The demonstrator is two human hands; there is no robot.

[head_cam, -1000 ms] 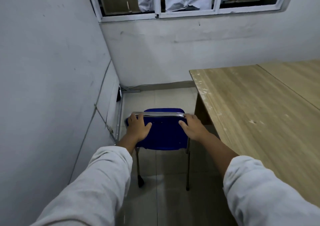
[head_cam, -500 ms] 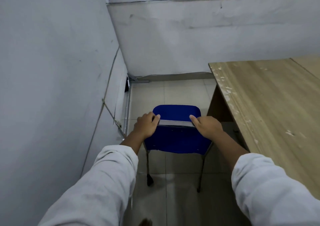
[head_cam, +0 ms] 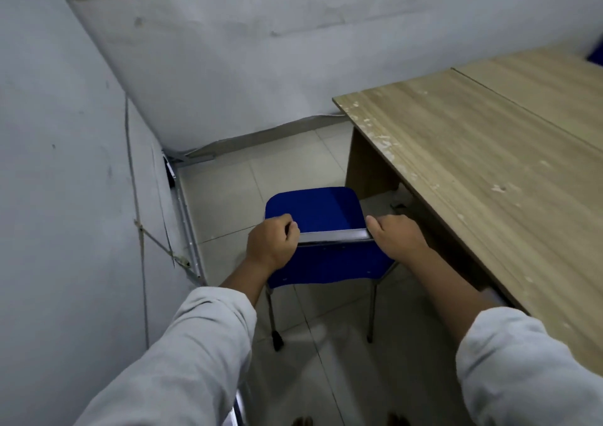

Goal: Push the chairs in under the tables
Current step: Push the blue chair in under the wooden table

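Blue chair stands on the tiled floor in the corner, just beside the left end of the wooden table, its seat not under the top. Both hands hold the metal bar along the backrest's top edge: the left hand has its grip curled tightly around the bar's left end, and the right hand wraps its grip over the right end, thumb on top.

You have one blue chair in front of you and two wooden tables set edge to edge on the right. Two hands grip the chair's back: your left hand and your right hand. Two grey sleeves show below.
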